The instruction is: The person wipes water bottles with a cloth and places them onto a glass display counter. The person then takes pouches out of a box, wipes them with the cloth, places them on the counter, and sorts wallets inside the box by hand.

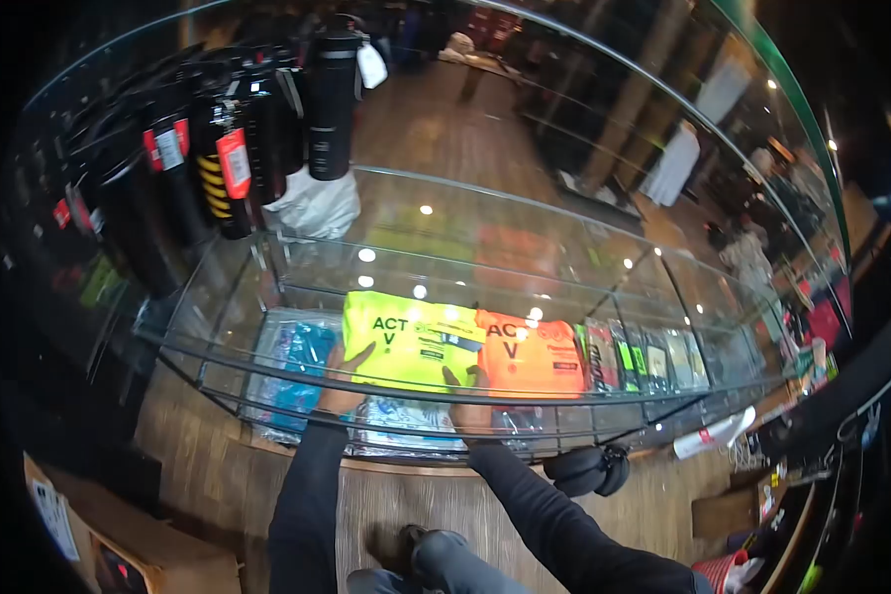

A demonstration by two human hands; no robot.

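Observation:
A neon yellow packet printed "ACT V" lies flat in the glass shelf unit, looking like folded fabric. My left hand grips its left edge, with a thumb laid over the top. At its lower right corner, my right hand holds the packet, some fingers hidden beneath or behind the edge. Touching it on the right is a neon orange packet with the same print. Blue clear-wrapped packets lie left of my left hand. Below the yellow packet are white and blue wrapped packets.
Dark bars of the shelf frame cross in front of my wrists. Black bottles with tags stand on the glass at upper left, beside a crumpled white bag. Slim packets line the right side. A cardboard box sits lower left.

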